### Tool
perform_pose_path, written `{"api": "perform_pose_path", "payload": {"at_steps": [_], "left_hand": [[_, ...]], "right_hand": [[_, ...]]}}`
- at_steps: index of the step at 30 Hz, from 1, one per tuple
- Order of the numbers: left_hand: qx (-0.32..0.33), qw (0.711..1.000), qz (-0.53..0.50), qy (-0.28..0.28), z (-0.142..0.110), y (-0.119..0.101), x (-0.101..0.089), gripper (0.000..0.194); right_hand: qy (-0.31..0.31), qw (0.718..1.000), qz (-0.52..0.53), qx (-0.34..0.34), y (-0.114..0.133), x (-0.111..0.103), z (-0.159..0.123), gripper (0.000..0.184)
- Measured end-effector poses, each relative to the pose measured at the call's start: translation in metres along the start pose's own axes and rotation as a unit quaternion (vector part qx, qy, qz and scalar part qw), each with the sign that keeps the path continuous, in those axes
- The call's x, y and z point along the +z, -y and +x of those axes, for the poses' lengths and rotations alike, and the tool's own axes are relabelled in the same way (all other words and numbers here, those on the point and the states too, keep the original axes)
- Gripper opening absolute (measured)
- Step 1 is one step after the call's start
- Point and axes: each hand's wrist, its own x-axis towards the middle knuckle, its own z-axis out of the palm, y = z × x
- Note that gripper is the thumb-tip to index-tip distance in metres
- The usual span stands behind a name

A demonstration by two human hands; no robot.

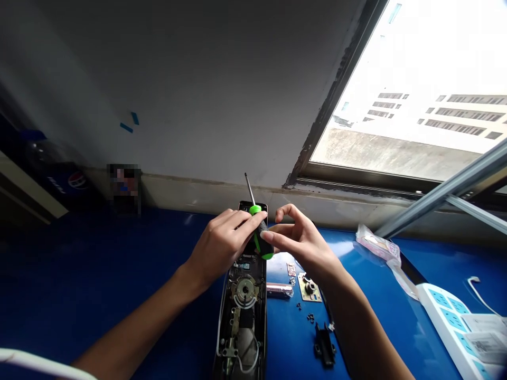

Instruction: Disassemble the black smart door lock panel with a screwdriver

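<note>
My left hand [224, 244] grips the green and black handle of a screwdriver [259, 229], whose metal shaft points up and away. My right hand [301, 240] touches the same handle with thumb and fingertips, the other fingers curled loosely. Both hands hover over the top end of an opened door lock body [241, 311] that lies lengthwise on the blue table [99, 285], its inner gears and wiring exposed.
Right of the lock lie a small metal cylinder [279, 289], a brass plate part [309, 288], loose screws [310, 317] and a black part [325, 345]. A plastic bag [378, 245], a white power strip [447, 311] and a window are at right; a Pepsi bottle [65, 177] stands far left.
</note>
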Motion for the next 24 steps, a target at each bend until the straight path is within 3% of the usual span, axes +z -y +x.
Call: {"api": "perform_pose_path", "payload": {"at_steps": [5,8,11,15,19,24], "left_hand": [[-0.024,0.996,-0.083,0.01,-0.001,0.0,0.003,0.034],[-0.144,0.985,-0.098,0.007,0.0,0.005,0.003,0.024],[-0.234,0.967,-0.088,0.055,0.001,0.012,0.008,0.031],[-0.257,0.952,-0.122,0.115,-0.005,0.023,0.024,0.035],[-0.266,0.936,-0.181,0.143,-0.008,0.029,0.035,0.022],[-0.287,0.916,-0.215,0.178,-0.006,0.03,0.031,0.018]], "right_hand": [[-0.054,0.998,0.002,-0.032,0.0,-0.007,0.002,0.034],[-0.121,0.986,-0.08,-0.085,0.006,-0.018,-0.002,0.027],[-0.202,0.941,-0.234,-0.141,0.016,-0.028,-0.01,0.027],[-0.28,0.883,-0.321,-0.196,0.027,-0.035,-0.022,0.029],[-0.293,0.874,-0.296,-0.251,0.033,-0.034,-0.028,0.031],[-0.322,0.839,-0.296,-0.323,0.035,-0.026,-0.031,0.029]]}}
